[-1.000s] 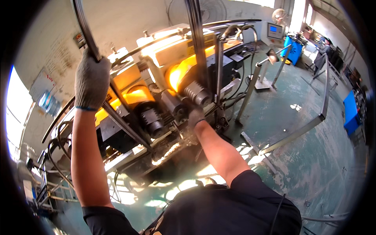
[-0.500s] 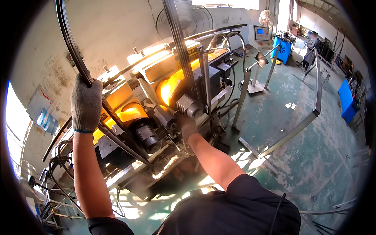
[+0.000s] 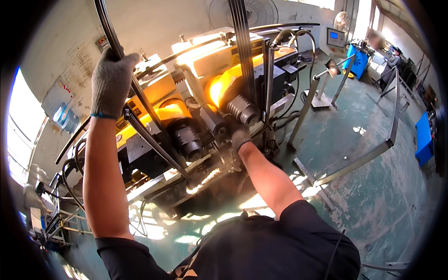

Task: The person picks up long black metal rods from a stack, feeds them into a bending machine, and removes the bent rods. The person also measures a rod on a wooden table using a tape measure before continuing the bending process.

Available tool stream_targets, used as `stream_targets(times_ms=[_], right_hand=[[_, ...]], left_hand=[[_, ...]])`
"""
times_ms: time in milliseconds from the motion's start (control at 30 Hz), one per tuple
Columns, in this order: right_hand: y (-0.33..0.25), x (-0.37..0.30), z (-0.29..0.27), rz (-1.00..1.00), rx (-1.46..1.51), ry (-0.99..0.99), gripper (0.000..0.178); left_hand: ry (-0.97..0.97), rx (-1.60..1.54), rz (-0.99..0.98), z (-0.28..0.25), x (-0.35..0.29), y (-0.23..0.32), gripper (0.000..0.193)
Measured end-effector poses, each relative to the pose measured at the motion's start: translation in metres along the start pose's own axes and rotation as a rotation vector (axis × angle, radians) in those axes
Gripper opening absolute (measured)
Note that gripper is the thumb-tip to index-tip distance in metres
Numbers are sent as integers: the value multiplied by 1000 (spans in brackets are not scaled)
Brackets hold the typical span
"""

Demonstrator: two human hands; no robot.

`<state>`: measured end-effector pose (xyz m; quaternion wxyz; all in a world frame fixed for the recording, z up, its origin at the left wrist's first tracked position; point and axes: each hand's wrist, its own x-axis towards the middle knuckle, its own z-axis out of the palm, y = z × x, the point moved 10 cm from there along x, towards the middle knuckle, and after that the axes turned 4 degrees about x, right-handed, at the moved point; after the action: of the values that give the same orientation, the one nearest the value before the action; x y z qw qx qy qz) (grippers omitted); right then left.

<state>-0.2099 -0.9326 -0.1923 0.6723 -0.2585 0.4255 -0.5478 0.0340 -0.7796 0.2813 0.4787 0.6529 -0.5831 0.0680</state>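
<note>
My left hand (image 3: 111,80), in a grey knitted glove, is closed around a long dark metal bar (image 3: 148,106) with grooved sides. The bar slants from the top of the view down across a yellow and black machine (image 3: 198,58). My right hand (image 3: 239,133), also gloved, reaches in at the machine's front, just below a threaded dark roller shaft (image 3: 243,110). Its fingers are lost in shadow. A second threaded shaft (image 3: 187,140) sticks out to the left, under the bar. Behind the right hand rises another grooved metal bar (image 3: 243,51).
A spring-like hose (image 3: 140,133) runs beside the held bar. To the right stand a metal frame (image 3: 357,163) and a stand with a flat base (image 3: 322,99). A control box (image 3: 334,38) is farther back. Another person (image 3: 391,65) works near a blue machine (image 3: 357,63).
My left hand has shifted higher along the bar, its fingers still around it. My right hand stays at the machine's front. The whole view has swung, moving the machine rightward.
</note>
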Motion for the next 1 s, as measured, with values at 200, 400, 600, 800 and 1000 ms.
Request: stream_targets(times_ms=[200, 400, 600, 800, 1000], right_hand=[[13, 41, -14, -25, -15, -188, 49], [9, 29, -26, 48, 234, 9, 39], [27, 48, -43, -309, -262, -139, 28], [12, 114, -77, -610, -861, -147, 24], [42, 58, -40, -8, -359, -88, 21]], left_hand=[[-17, -220, -49, 11, 21, 3, 33], [48, -367, -206, 1, 17, -15, 31], [-45, -295, -172, 0, 1, -32, 34], [24, -127, -36, -3, -3, 20, 38], [10, -42, -157, -18, -16, -17, 43]])
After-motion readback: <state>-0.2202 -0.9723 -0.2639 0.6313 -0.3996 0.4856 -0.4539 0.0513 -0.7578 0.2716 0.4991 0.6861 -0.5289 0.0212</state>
